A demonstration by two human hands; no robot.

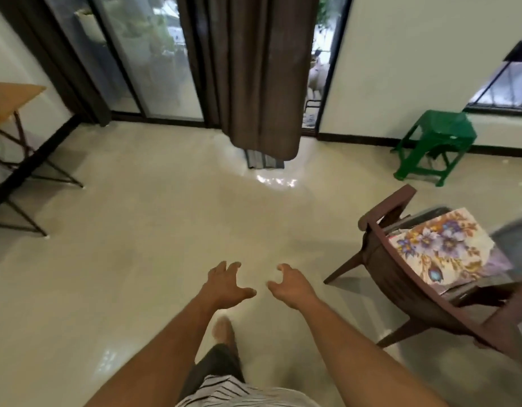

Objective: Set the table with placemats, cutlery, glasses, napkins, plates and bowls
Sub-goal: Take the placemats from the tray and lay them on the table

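Both my arms reach out in front of me over a shiny cream floor. My left hand (pixel 226 284) is open, fingers spread, holding nothing. My right hand (pixel 292 284) is open too, fingers loosely curled, empty. A flowered cloth (pixel 442 245), perhaps a placemat, lies on the seat of a dark brown chair (pixel 395 277) to my right, about an arm's length from my right hand. No cutlery, glasses, plates or bowls are in view.
A wooden-topped table with thin black legs (pixel 10 98) stands at the far left. A green plastic stool (pixel 436 142) sits by the right wall. A brown curtain (pixel 254 77) hangs before glass sliding doors ahead. Open floor lies between them.
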